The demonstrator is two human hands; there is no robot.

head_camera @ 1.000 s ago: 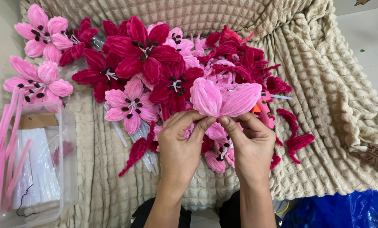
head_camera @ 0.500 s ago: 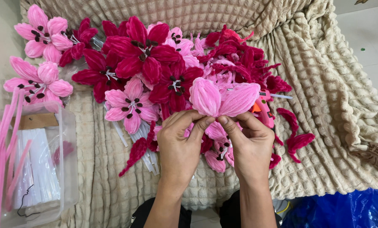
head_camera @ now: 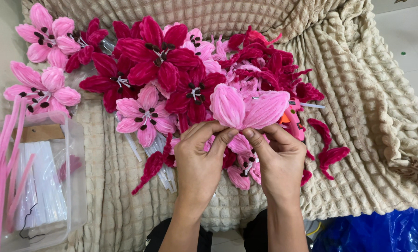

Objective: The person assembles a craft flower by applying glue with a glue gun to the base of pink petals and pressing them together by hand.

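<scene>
The base of the pink petals (head_camera: 248, 109) is covered by the fingertips of the left hand (head_camera: 199, 161) and right hand (head_camera: 280, 161). The orange tool (head_camera: 294, 122) lies mostly behind the petals; its type cannot be determined. The clear plastic box (head_camera: 76, 186) and pink pipe cleaners (head_camera: 1, 172) are cut off at the left and bottom edges

Left hand (head_camera: 199, 161) and right hand (head_camera: 276, 163) pinch base of two pink fuzzy petals (head_camera: 248, 107) over pile of pink and red flowers (head_camera: 162, 70) on beige blanket (head_camera: 372, 107); clear box (head_camera: 73, 154) at left.
</scene>
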